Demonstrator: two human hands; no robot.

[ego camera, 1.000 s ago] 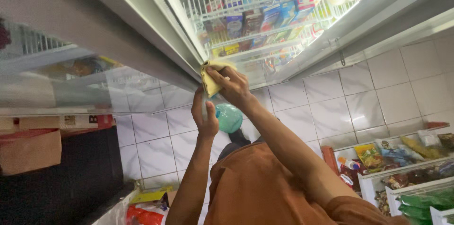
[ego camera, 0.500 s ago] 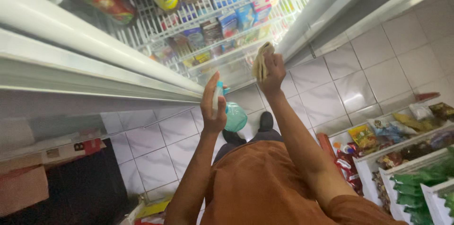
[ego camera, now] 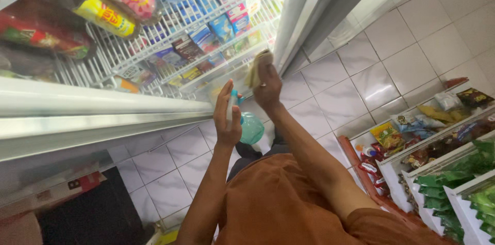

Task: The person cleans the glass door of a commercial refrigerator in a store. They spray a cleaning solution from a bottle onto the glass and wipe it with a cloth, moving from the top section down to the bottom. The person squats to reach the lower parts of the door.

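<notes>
My right hand (ego camera: 268, 86) presses a folded yellowish cloth (ego camera: 256, 68) against the lower glass of an upright display fridge (ego camera: 170, 44), close to the white door frame (ego camera: 296, 13). My left hand (ego camera: 228, 116) is raised beside it and grips a teal spray bottle (ego camera: 251, 127) by its neck, the round body hanging below my fingers. Both arms reach up from my orange shirt (ego camera: 289, 204). Behind the glass are white wire shelves with bottles and small drink cartons.
A white horizontal frame bar (ego camera: 93, 116) of the neighbouring fridge crosses the left. The floor is white tile (ego camera: 392, 54). At the right a low rack (ego camera: 438, 157) holds snack packets and green bags. A dark counter with a red strip sits at lower left.
My view has swung so the fridge shelves fill more of the upper left. My right hand with the cloth has stayed on the glass near the frame, shifting slightly; the left hand still holds the bottle.
</notes>
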